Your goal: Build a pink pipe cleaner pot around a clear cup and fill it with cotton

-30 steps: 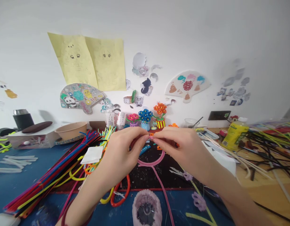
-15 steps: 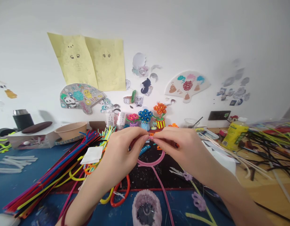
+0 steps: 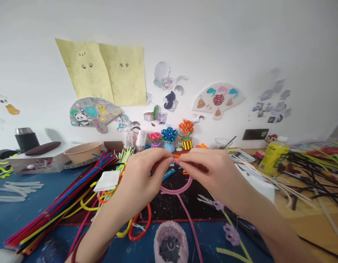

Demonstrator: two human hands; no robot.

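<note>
Between both hands is a pink pipe cleaner (image 3: 176,191), bent into a ring with a long tail hanging down toward the table's front. My left hand (image 3: 147,166) pinches it with thumb and fingertips at the top of the ring. Close beside, my right hand (image 3: 205,164) pinches the same pink pipe cleaner, the fingertips almost touching those of the left. The exact spot they grip is small and partly covered by the fingers. Below the ring stands a fuzzy pale pink cup-like piece (image 3: 171,241) with a clear plastic inside.
Bundled pipe cleaners (image 3: 64,199) lie at left beside a white paper square (image 3: 107,180). Pliers (image 3: 205,199) and a purple flower stem (image 3: 231,233) lie at right. A yellow bottle (image 3: 273,157) and black pipe cleaners (image 3: 319,179) stand farther right. Small potted flowers (image 3: 169,137) line the wall.
Almost nothing differs. Both hands keep their pinch on the pink pipe cleaner in the same place.
</note>
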